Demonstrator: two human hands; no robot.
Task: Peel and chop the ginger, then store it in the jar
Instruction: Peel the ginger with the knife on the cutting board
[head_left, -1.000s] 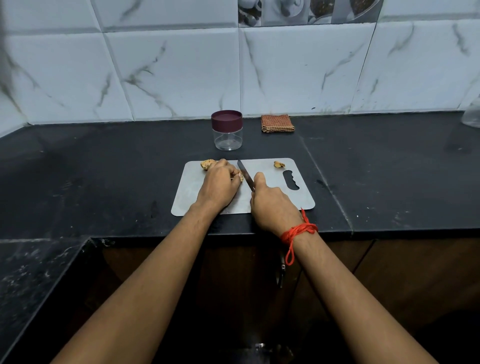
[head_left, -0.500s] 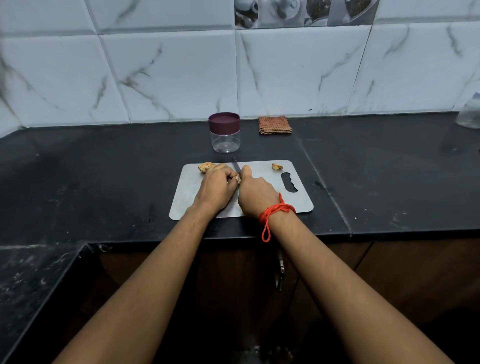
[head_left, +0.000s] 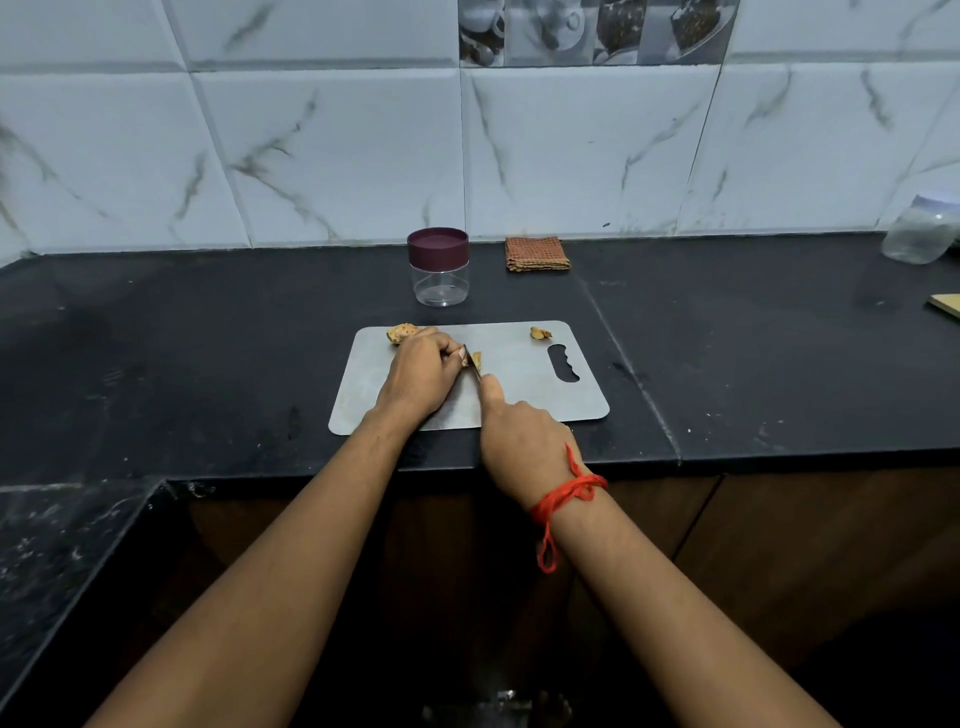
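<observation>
My left grip (head_left: 418, 371) pinches ginger (head_left: 476, 358); right grip (head_left: 519, 441) clasps the knife (head_left: 471, 362). A slip could nick my fingertips (head_left: 461, 353).

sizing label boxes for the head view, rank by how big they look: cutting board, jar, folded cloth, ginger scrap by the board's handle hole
1. cutting board
2. jar
3. folded cloth, close to the jar; lies flat, so unsure
4. ginger scrap

White marble-veined wall tiles (head_left: 337, 156) behind a black stone counter (head_left: 208, 364) over brown cabinet doors (head_left: 779, 545).
</observation>
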